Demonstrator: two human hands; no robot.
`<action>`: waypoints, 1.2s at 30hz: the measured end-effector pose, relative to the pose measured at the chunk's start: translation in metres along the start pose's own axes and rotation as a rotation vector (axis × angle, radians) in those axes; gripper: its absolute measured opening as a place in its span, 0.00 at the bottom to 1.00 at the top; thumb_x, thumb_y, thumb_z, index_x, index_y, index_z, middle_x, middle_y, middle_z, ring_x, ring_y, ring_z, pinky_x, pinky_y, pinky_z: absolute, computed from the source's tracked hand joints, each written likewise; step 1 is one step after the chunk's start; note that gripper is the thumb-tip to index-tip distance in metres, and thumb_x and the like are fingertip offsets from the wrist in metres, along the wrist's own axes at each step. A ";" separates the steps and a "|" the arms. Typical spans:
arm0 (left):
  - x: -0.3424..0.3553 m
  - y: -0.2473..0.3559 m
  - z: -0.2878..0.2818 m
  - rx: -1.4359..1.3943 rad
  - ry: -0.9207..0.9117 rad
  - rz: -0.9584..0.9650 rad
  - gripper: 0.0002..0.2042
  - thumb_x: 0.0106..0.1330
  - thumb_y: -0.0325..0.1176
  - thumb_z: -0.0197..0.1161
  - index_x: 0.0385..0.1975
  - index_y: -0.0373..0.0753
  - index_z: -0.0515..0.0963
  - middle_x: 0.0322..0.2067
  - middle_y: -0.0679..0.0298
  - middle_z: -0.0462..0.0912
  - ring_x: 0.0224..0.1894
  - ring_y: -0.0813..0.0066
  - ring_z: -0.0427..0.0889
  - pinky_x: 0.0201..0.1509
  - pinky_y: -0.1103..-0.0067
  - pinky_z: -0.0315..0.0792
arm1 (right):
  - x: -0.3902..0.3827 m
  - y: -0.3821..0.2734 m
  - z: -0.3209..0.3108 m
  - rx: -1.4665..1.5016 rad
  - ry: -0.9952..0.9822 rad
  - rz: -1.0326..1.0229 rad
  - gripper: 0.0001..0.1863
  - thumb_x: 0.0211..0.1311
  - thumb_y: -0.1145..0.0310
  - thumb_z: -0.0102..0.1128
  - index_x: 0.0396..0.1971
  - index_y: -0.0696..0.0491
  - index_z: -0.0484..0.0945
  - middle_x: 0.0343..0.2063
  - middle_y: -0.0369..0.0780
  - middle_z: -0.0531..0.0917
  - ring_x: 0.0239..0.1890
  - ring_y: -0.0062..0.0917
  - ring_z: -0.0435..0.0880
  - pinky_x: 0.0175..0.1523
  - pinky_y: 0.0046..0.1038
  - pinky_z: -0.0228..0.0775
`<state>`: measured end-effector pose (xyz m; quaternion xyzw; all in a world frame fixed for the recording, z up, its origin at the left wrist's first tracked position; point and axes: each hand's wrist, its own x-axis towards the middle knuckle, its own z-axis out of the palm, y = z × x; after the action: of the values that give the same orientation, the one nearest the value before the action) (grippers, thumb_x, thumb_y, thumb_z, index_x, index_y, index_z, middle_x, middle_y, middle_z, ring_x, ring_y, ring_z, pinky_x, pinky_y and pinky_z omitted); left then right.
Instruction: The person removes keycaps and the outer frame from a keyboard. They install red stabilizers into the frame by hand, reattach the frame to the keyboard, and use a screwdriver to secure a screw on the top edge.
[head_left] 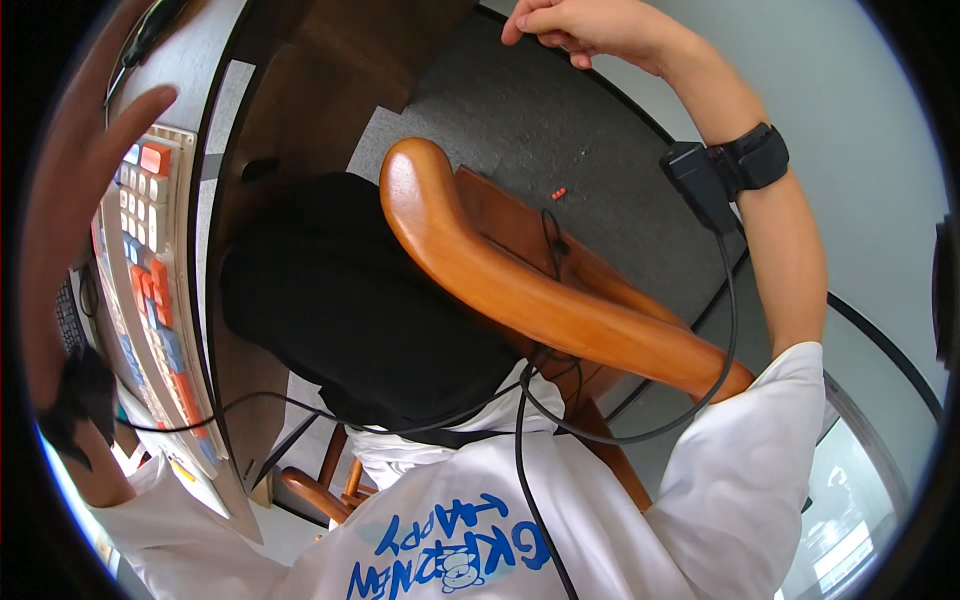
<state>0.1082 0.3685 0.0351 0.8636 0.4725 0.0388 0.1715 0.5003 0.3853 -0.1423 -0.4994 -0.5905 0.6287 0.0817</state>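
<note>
Largest first. A dark brown wooden desk takes up the left side. Beside the black-clad lap, a glossy orange-brown curved wooden chair arm runs diagonally past the person's right side. On the desk, near its edge, lies a long keyboard with white, orange and blue keys; the left hand is close to its far end. A thin black cable loops from a black box-shaped wrist unit across the lap and over the keyboard's near end. A slim black-and-green tool, cut off by the rim, lies near the left hand. Smallest: a short red piece on the dark grey floor, beyond the chair arm.

Risks (judgement): a long reach by the right arm could pull the cable taut, snag it on the chair arm or drag it against the keyboard. A shifting foot or chair could knock the red piece out of sight.

Hands: left hand spread wide, thumb well apart from the fingers; whether it touches the tool cannot be told at the dim rim. Right hand raised over the floor, fingers half curled; no object shows, but the palm is hidden, so its grip cannot be told.
</note>
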 end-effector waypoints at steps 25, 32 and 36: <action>0.035 -0.040 0.052 1.025 -0.008 0.049 0.44 0.69 0.63 0.54 0.78 0.53 0.43 0.78 0.55 0.46 0.79 0.53 0.44 0.79 0.54 0.48 | 0.003 0.116 0.017 -0.022 0.007 0.325 0.18 0.61 0.73 0.45 0.44 0.58 0.83 0.18 0.30 0.72 0.19 0.15 0.69 0.26 0.23 0.65; 0.049 -0.018 0.058 0.828 -0.032 0.061 0.41 0.68 0.35 0.64 0.77 0.51 0.48 0.76 0.55 0.53 0.77 0.52 0.53 0.78 0.56 0.55 | 0.031 0.254 0.049 -0.043 -0.088 0.580 0.16 0.62 0.72 0.47 0.44 0.55 0.83 0.28 0.37 0.80 0.23 0.22 0.74 0.29 0.29 0.69; 0.053 -0.021 0.052 0.789 -0.068 0.110 0.39 0.69 0.33 0.62 0.77 0.48 0.49 0.74 0.53 0.57 0.75 0.48 0.59 0.76 0.55 0.57 | 0.064 0.256 0.059 0.033 -0.186 0.554 0.16 0.64 0.70 0.47 0.44 0.54 0.83 0.30 0.38 0.83 0.24 0.23 0.75 0.30 0.30 0.72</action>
<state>0.1322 0.4098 -0.0259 0.8879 0.3984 -0.1652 -0.1602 0.5518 0.3165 -0.3988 -0.5806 -0.4262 0.6796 -0.1393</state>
